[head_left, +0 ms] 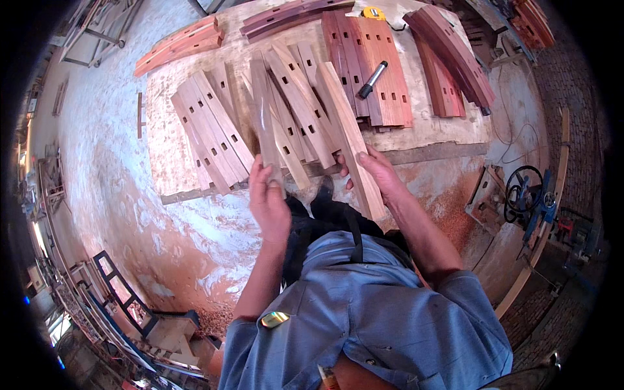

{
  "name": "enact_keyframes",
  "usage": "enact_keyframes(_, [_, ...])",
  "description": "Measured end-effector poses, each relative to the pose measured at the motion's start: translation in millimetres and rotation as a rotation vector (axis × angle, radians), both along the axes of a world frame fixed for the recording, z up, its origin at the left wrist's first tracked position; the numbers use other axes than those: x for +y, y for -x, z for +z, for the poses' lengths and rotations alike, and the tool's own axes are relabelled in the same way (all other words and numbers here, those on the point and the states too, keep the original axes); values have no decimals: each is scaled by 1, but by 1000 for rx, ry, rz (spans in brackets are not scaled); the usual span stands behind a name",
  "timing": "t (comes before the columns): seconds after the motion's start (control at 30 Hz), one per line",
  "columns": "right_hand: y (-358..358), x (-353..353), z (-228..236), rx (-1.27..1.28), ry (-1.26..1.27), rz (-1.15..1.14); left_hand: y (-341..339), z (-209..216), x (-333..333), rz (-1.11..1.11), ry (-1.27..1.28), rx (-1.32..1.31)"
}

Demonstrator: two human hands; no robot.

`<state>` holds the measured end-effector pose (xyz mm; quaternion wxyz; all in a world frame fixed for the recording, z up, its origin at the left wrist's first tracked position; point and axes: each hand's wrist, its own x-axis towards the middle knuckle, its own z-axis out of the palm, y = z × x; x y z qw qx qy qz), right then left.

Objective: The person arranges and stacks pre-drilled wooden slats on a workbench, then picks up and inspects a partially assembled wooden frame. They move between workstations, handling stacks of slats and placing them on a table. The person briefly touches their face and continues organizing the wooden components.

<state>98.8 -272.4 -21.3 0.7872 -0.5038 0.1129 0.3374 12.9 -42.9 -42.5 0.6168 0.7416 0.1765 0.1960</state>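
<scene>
My left hand (270, 207) is closed on the near end of a greyish-brown wooden strip (263, 107), slightly blurred. My right hand (378, 174) grips a paler wooden bar (348, 127) near its lower end, thumb on top and fingertips showing at its left side. Both pieces slant away from me over the table's near edge. Between them lie several brown wooden slats (300, 97) with small rectangular mortises. More mortised slats (211, 130) are fanned out to the left of my left hand.
Reddish mortised boards (383, 65) bear a marker (372, 79), with a yellow tape measure (373, 13) behind them. Dark red boards (452, 58) and orange slats (179, 44) lie on the worn table (442, 133). A machine handwheel (524, 188) stands at right; shavings (448, 211) litter the floor.
</scene>
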Motion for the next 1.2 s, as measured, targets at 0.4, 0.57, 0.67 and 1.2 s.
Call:
enact_keyframes(0.4, [0,-15,-1,-1,-5,-18,-32,-23,-75,-293,-751,212])
enact_keyframes(0.57, [0,-24,-4,-22,-6,-38,-36,-39,-84,-315,-901,279])
enact_keyframes(0.67, [2,-28,-6,3,10,-57,-39,-26,-81,-385,-980,304])
enact_keyframes(1.2, [-1,-28,-4,9,12,-74,-55,15,-77,-425,-598,233])
